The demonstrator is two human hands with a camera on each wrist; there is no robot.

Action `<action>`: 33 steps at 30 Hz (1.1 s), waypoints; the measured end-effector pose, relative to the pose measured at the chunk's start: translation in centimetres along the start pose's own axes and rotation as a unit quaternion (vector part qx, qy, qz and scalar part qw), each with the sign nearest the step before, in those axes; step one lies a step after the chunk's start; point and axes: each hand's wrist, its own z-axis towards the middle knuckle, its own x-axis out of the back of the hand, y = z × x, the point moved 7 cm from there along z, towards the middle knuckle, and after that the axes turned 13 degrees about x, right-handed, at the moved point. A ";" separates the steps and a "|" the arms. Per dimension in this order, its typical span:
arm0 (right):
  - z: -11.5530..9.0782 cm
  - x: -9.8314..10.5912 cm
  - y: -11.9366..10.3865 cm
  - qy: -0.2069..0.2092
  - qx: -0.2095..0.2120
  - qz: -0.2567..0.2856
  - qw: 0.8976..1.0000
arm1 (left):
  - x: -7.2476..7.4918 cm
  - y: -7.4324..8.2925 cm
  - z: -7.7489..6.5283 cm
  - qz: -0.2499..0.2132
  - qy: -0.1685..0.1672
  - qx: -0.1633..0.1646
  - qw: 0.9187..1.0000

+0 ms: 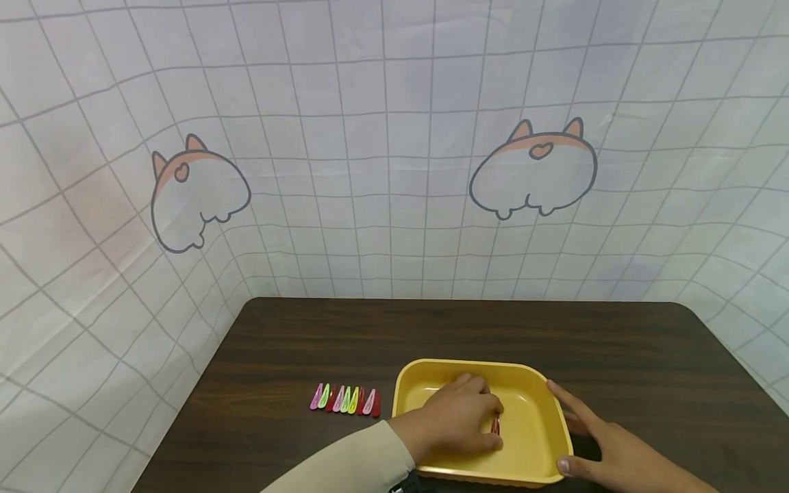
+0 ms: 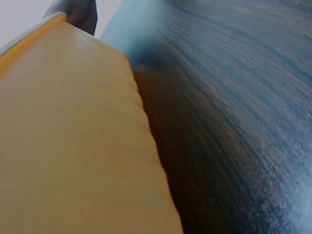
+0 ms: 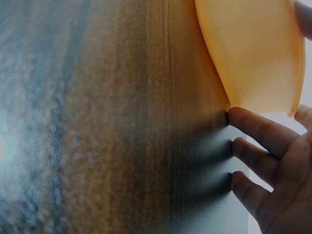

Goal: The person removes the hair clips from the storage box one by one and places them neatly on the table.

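Observation:
Inside a yellow plastic tray [image 1: 536, 418], my left hand [image 1: 459, 418] reaches down and pinches a red hair clip [image 1: 496, 424] between thumb and fingers. The left wrist view shows mostly the tray's outer wall [image 2: 83, 126]; the clip is hidden there. At the tray's right end, my right hand [image 1: 616, 445] has its index finger and thumb spread along the rim. In the right wrist view, the other fingers [image 3: 263, 131] rest on the tabletop close by the tray's corner. Left of the tray, several pink, green, yellow and red hair clips [image 1: 345, 400] lie side by side in a row.
The dark wood-grain table [image 1: 296, 342] runs back to a white grid-patterned curtain [image 1: 364, 192] with cartoon corgi drawings. More curtain hangs along the left and right sides. A long pale sleeve [image 1: 351, 462] covers the left forearm and crosses the table's front.

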 end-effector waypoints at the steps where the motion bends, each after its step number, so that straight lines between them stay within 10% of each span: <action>1: 0.0 0.0 0.0 -0.001 0.003 -0.004 1.000 | 0.0 0.0 0.0 0.000 0.002 -0.001 1.000; 33: 0.1 -0.2 -0.4 0.008 0.020 0.026 0.999 | 4.9 -5.2 -2.8 -0.135 0.031 0.026 0.990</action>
